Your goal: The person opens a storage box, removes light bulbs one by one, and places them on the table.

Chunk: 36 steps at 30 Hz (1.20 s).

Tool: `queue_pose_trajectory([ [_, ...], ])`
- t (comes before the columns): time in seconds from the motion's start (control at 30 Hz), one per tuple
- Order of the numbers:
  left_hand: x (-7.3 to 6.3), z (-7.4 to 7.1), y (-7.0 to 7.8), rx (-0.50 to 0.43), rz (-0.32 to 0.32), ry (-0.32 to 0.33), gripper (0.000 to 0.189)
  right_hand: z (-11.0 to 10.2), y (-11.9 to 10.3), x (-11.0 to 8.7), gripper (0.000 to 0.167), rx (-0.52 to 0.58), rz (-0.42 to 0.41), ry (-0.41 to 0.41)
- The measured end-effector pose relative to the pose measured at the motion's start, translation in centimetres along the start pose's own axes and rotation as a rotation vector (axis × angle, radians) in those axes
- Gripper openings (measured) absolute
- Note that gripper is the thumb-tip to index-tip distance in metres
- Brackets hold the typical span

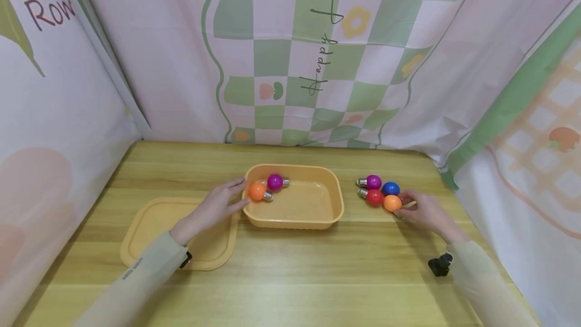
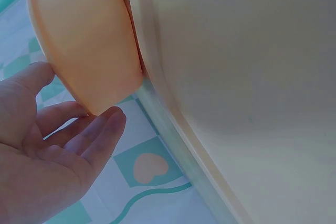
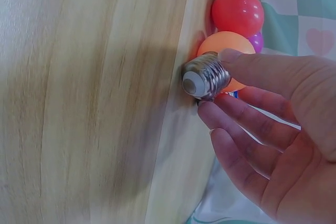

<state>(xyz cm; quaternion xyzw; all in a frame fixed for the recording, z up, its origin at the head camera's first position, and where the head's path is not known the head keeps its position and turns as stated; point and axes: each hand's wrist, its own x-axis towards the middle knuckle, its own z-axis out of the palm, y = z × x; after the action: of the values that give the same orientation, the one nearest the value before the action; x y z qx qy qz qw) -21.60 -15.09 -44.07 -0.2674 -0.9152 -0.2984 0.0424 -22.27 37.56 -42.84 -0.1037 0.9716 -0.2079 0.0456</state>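
Note:
My left hand [image 1: 211,212] is at the left end of a yellow-orange plastic box [image 1: 290,224], with thumb and fingertips at its rim. Inside the box, toward the left, lie an orange light bulb [image 1: 257,191] and a purple light bulb [image 1: 274,182]. To the right of the box my right hand [image 1: 424,210] pinches another orange light bulb [image 3: 226,41] by its metal screw base [image 3: 207,76]. Close against that bulb are a red bulb [image 1: 374,197], a blue bulb [image 1: 391,188] and a second purple bulb [image 1: 373,181].
The box's flat lid [image 1: 152,221] lies on the wooden table [image 1: 299,281] at the left, partly under my left forearm. Printed curtains [image 1: 313,64] hang along the table's back and both sides. Each wrist carries a small black device [image 1: 440,265].

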Motion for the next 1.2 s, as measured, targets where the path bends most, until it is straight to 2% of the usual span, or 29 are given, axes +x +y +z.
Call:
queue_pose_trajectory([
  [0.2, 0.04, -0.01, 0.02, -0.008, -0.003, 0.004, 0.056, -0.34, 0.03, -0.21, 0.044, 0.0, 0.004, 0.006],
  [0.67, 0.02, -0.09, 0.2, -0.01, -0.01, -0.004, 0.056, -0.57, 0.13, -0.34, 0.045, -0.012, 0.004, 0.014],
  [1.2, 0.08, -0.08, 0.2, 0.001, -0.006, -0.001, 0.056, -0.35, -0.3, 0.06, 0.032, -0.016, -0.02, 0.01],
])
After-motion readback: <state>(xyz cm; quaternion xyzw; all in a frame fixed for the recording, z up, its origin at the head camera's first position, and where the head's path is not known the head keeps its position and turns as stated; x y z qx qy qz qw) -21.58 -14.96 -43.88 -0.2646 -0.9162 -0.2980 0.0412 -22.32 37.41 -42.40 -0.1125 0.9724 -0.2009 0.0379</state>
